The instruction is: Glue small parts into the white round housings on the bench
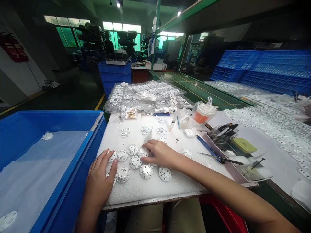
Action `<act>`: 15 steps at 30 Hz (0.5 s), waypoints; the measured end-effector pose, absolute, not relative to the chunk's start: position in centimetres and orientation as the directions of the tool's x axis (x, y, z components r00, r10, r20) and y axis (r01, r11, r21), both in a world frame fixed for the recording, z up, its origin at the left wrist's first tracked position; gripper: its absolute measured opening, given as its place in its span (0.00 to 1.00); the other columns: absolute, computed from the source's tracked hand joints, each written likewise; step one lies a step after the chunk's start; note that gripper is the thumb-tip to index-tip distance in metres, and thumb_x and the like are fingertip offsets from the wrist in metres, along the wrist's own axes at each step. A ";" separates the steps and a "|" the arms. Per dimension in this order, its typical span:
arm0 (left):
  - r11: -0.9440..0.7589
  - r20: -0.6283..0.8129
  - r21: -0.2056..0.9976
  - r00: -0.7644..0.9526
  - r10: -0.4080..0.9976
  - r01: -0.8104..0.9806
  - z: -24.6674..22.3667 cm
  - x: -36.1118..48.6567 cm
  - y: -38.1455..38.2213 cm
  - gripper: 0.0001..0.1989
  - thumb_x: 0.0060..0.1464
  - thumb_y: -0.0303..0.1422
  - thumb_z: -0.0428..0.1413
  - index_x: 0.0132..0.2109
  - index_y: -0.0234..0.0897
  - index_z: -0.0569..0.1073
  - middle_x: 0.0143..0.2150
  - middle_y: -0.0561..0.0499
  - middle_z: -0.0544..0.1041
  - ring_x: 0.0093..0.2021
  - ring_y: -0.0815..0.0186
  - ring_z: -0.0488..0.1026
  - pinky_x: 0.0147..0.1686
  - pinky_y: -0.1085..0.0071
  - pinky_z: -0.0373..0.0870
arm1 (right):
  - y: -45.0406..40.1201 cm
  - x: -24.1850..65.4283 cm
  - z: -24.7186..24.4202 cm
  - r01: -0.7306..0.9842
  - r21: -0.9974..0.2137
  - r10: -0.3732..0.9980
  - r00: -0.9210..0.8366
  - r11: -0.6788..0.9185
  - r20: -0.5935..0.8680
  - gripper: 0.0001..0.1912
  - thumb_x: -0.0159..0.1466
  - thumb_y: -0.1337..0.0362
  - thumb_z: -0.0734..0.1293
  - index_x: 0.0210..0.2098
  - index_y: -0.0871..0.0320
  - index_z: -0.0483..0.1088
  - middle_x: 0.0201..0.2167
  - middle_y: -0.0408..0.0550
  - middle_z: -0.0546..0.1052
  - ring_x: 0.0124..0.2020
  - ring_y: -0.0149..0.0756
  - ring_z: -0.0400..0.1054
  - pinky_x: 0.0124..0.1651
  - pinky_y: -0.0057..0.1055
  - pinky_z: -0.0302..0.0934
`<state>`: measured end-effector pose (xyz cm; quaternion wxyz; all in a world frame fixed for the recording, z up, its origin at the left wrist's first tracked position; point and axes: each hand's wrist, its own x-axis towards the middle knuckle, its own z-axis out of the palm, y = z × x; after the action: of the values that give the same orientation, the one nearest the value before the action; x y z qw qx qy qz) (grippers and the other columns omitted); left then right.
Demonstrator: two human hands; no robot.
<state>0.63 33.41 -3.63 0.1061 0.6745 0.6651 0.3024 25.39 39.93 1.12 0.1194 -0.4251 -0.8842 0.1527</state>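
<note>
Several white round flanged parts, each with a flat disc top and small dark holes, lie grouped on the white foam sheet (136, 194). My left hand (100, 173) rests at the left edge of the group, thumb and fingers apart, touching one white round part (111, 156) and partly covering another below it. My right hand (161, 153) reaches in from the right, its thumb and fingertips around a white round part (143, 151). This hand hides some parts beneath it. Nearer the front edge sit a separate flanged part (165, 173) and its neighbour (146, 171).
Behind the parts are small piles of white pieces (146, 130), cotton swabs (131, 113), a syringe (173, 123) and a bagged cup (204, 112). A tool tray (233, 145) stands right, a blue bin (97, 129) left. Bagged trays (155, 90) are stacked at the back.
</note>
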 end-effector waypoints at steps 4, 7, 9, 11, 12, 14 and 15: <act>-0.115 0.305 0.526 -0.060 0.951 0.843 -3.8 0.6 33.4 0.22 0.62 0.46 0.42 0.55 0.41 0.68 0.61 0.47 0.66 0.61 0.54 0.61 0.59 0.52 0.58 | 39.3 26.1 2.4 0.703 -0.431 0.821 -0.531 0.565 0.209 0.22 0.60 0.53 0.69 0.48 0.60 0.68 0.40 0.51 0.73 0.39 0.39 0.69 0.42 0.35 0.64; -0.107 0.302 0.511 -0.061 0.951 0.853 -3.9 0.5 33.4 0.22 0.61 0.47 0.42 0.54 0.41 0.68 0.60 0.47 0.67 0.61 0.54 0.62 0.60 0.53 0.58 | 37.5 27.5 3.7 0.715 -0.481 0.862 -0.423 0.507 0.280 0.16 0.61 0.55 0.69 0.44 0.57 0.67 0.38 0.48 0.72 0.37 0.37 0.69 0.41 0.33 0.63; -0.088 0.284 0.510 -0.071 0.956 0.855 -3.9 0.5 33.5 0.22 0.60 0.47 0.42 0.54 0.43 0.68 0.60 0.48 0.67 0.61 0.54 0.62 0.60 0.52 0.57 | 35.6 28.5 3.8 0.753 -0.470 0.885 -0.354 0.461 0.301 0.14 0.62 0.56 0.68 0.43 0.57 0.66 0.39 0.48 0.71 0.38 0.38 0.68 0.41 0.34 0.63; -0.074 0.269 0.513 -0.078 0.960 0.855 -3.9 0.5 33.5 0.22 0.60 0.47 0.43 0.55 0.44 0.68 0.60 0.49 0.67 0.61 0.54 0.62 0.61 0.52 0.57 | 33.7 29.4 3.0 0.783 -0.464 0.900 -0.279 0.414 0.334 0.14 0.62 0.57 0.67 0.43 0.56 0.63 0.39 0.49 0.70 0.39 0.40 0.68 0.41 0.35 0.63; -0.070 0.264 0.513 -0.079 0.961 0.855 -3.9 0.5 33.5 0.22 0.60 0.47 0.43 0.55 0.44 0.68 0.60 0.49 0.67 0.61 0.55 0.62 0.62 0.52 0.56 | 32.8 29.8 2.2 0.790 -0.466 0.900 -0.243 0.400 0.361 0.15 0.63 0.57 0.67 0.43 0.56 0.61 0.39 0.49 0.70 0.39 0.40 0.67 0.40 0.35 0.64; -0.057 0.252 0.508 -0.085 0.964 0.860 -3.9 0.4 33.6 0.22 0.59 0.48 0.43 0.55 0.45 0.68 0.60 0.50 0.67 0.61 0.54 0.62 0.62 0.51 0.56 | 31.3 30.3 0.2 0.798 -0.457 0.884 -0.193 0.394 0.426 0.15 0.64 0.57 0.66 0.43 0.56 0.58 0.39 0.51 0.69 0.38 0.40 0.67 0.40 0.36 0.64; -0.049 0.243 0.502 -0.087 0.966 0.863 -3.9 0.4 33.6 0.22 0.59 0.48 0.43 0.55 0.46 0.68 0.60 0.50 0.67 0.61 0.53 0.62 0.62 0.50 0.56 | 30.8 30.4 -0.8 0.807 -0.438 0.871 -0.181 0.397 0.456 0.15 0.64 0.57 0.66 0.43 0.56 0.57 0.39 0.52 0.69 0.39 0.41 0.66 0.40 0.37 0.65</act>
<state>0.37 33.64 -3.94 0.0929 0.6692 0.6834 0.2766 30.38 30.79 -0.75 0.3320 -0.5470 -0.7669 0.0485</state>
